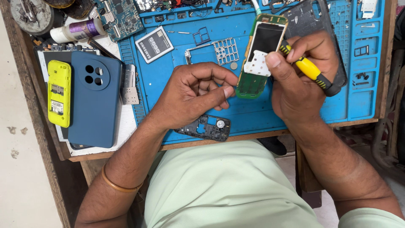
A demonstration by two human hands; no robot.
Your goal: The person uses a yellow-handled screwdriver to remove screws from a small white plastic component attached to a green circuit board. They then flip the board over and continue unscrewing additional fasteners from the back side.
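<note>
My left hand [192,95] pinches the lower end of a green phone circuit board [258,59] and holds it tilted above the blue work mat [168,74]. The board has a dark screen and a white keypad sheet [258,64]. My right hand [301,80] grips a yellow and black screwdriver [314,74], and its thumb presses on the white keypad sheet. A black phone frame [206,128] lies on the mat just below my left hand.
A blue phone with a round camera ring [95,99] and a yellow phone shell [59,93] lie at the left. A battery [154,44], a metal keypad grid [225,50], another circuit board [122,17], a small bottle [78,30] and a black back cover [308,19] sit around the mat.
</note>
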